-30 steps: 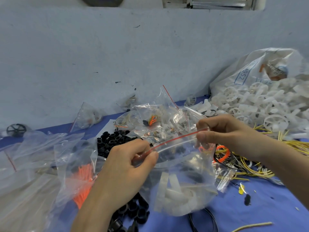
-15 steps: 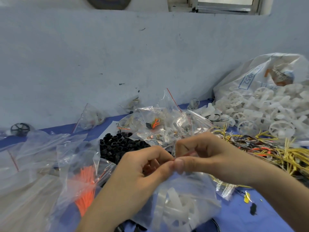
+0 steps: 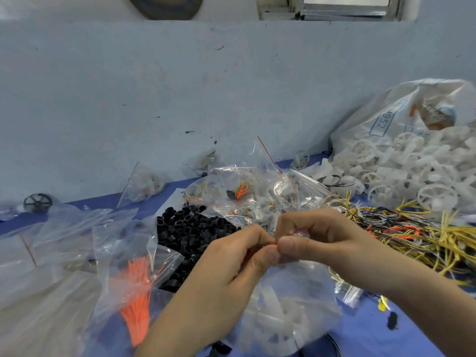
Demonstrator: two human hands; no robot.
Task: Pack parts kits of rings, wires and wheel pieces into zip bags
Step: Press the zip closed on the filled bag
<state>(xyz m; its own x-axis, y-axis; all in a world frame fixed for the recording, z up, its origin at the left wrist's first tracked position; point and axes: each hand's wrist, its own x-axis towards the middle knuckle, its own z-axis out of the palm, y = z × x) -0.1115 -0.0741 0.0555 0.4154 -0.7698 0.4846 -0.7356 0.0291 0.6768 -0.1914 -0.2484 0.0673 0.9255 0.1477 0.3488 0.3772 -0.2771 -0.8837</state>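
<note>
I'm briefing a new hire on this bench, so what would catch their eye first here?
Dead centre, the left hand and right hand pinch the top of a filled clear zip bag. On the right, a heap of white wheel pieces spills from a sack, with tangled yellow wires in front. A pile of black rings lies just beyond the left hand.

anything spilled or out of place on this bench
Yes. White plastic wheel pieces lie spilled out of the big white sack at the right onto the blue table. One black spoked wheel sits alone by the wall at far left. The clear zip bag that the left hand and right hand pinch looks intact.
</note>
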